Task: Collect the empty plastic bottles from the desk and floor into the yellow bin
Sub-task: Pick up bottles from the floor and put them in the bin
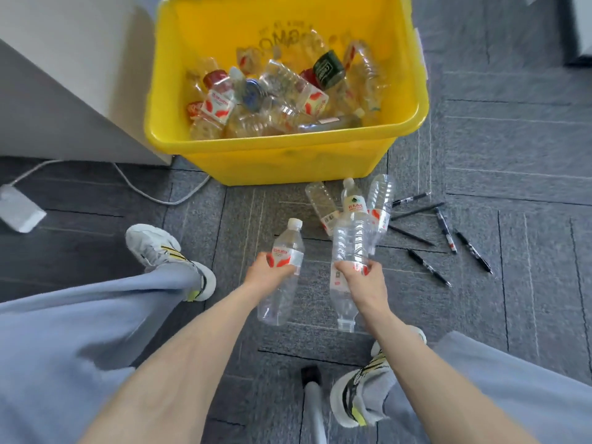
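My left hand [267,273] grips a clear empty bottle with a white cap and red label [283,270] around its middle, cap pointing toward the bin. My right hand [362,277] grips a second clear bottle [349,248] at its label, neck pointing down toward me. Three more empty bottles [352,200] lie on the carpet just in front of the yellow bin [275,152]. The bin stands ahead of me and holds several crushed and whole plastic bottles [278,94].
Several black pens [445,230] lie scattered on the carpet to the right of the bottles. A white cabinet [70,91] stands left of the bin, with a white cable and adapter [19,208] on the floor. My shoes and a chair leg [312,395] are near me.
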Demonstrator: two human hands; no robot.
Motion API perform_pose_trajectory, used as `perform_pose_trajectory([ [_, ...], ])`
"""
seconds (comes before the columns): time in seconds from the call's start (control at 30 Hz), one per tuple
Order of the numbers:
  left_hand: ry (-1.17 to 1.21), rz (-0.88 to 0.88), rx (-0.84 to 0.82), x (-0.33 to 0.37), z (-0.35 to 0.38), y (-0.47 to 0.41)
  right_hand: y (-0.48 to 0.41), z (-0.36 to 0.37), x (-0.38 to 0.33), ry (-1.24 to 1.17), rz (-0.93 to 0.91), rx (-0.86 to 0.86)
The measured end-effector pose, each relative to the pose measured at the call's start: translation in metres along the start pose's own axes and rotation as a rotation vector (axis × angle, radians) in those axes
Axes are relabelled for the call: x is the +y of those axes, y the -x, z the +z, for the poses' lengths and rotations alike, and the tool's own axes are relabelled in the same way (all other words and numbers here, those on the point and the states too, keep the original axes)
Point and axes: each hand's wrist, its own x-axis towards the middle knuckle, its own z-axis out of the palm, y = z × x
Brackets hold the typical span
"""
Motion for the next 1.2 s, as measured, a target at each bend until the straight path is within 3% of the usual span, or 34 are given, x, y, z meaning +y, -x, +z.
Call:
perform_pose_trajectory([
  [0.17, 0.217, 0.015, 0.020, 0.022, -0.047, 0.051, 0.041, 0.015, -0.035, -0.064, -0.004, -0.070],
  [0.33, 0.249, 0.098, 0.024, 0.040, -0.085, 0.094, 0.090, 0.026, -0.068, -0.110, -0.114, -0.161],
  [0.63, 0.389, 0.221, 0.046, 0.041, -0.136, 0.146, 0.148, 0.037, -0.085, -0.186, -0.342, -0.037],
  [0.87, 0.604, 0.292, -0.003, 0.064, -0.174, 0.135, 0.150, 0.061, -0.100, -0.225, -0.306, -0.066],
  [1.1, 0.721, 0.269, 0.023, 0.076, -0.212, 0.055, 0.119, 0.091, -0.173, -0.286, -0.305, -0.162],
  [1.2, 0.757, 0.280, -0.011, 0.092, -0.234, 0.059, 0.103, 0.108, -0.220, -0.266, -0.320, -0.153],
])
